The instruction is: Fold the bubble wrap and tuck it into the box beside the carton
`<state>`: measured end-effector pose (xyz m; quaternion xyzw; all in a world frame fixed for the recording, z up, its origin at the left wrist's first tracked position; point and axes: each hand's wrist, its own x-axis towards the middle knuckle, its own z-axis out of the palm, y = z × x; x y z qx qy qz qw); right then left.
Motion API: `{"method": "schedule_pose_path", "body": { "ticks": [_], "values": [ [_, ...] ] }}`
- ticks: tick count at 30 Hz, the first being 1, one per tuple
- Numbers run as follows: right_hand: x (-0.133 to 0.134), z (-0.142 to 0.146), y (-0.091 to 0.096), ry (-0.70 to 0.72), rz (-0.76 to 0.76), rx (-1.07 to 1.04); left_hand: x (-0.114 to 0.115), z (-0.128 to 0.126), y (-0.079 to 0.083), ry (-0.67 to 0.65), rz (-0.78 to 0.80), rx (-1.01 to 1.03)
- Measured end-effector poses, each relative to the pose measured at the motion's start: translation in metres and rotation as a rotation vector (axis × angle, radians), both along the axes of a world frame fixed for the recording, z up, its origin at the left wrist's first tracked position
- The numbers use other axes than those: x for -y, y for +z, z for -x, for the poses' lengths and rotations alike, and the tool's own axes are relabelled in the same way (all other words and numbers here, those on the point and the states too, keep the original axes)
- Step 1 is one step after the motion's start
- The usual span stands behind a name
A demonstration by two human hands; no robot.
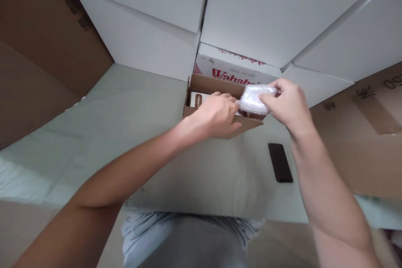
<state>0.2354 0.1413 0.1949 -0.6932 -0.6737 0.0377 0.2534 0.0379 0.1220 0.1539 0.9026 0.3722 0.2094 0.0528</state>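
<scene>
The right hand (287, 102) pinches a clear-wrapped packet (255, 99) between thumb and fingers, holding it over the right end of an open cardboard box (246, 125). The left hand (220, 114) reaches across the box's near wall, fingers together and slightly bent; their tips are poorly seen, so I cannot tell whether they grip anything. A white carton (194, 99) sits inside the box at the left. On the pale green surface (141, 109), a dark phone (280, 162) lies nearer, to the right; a box with red lettering (205, 66) stands just beyond.
</scene>
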Motion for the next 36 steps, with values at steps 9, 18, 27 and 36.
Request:
{"method": "schedule_pose_path", "body": {
  "ticks": [9, 18, 27, 36],
  "values": [
    [0.018, 0.018, -0.022, 0.135, 0.037, 0.482, 0.036, 0.002, -0.013, 0.075, 0.113, -0.264],
    [0.035, 0.013, -0.018, 0.242, 0.210, 0.381, 0.057, -0.001, -0.008, 0.096, 0.096, -0.361],
    [0.033, 0.020, -0.037, 0.401, 0.277, 0.526, 0.064, 0.002, -0.012, 0.083, 0.029, -0.399],
    [0.072, -0.020, -0.046, 0.050, 0.005, 0.071, 0.064, 0.007, -0.013, 0.040, 0.070, -0.252]
  ]
}}
